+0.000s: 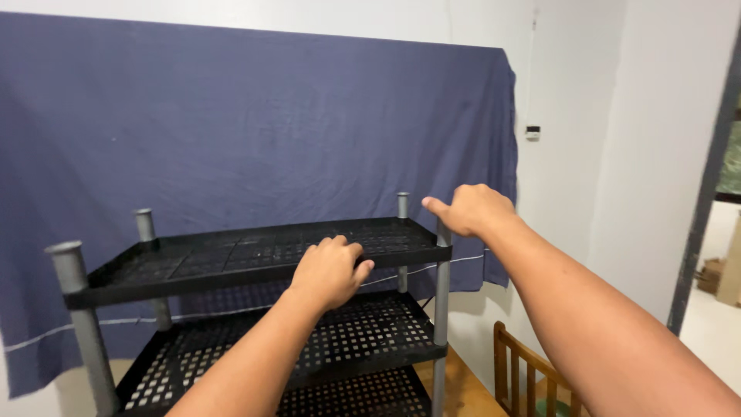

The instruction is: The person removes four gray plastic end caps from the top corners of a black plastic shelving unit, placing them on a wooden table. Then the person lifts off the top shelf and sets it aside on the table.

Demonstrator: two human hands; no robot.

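Gripping the front edge of the top shelf (255, 259), the left hand (330, 272) curls its fingers over the rim of the black perforated rack. Just above the rack's front right post (441, 309), the right hand (471, 210) closes into a loose fist over the post's top, thumb pointing left; whether it clasps the post cannot be told. Behind hangs a dark blue cloth (231, 123); a wooden chair (529, 371) stands lower right.
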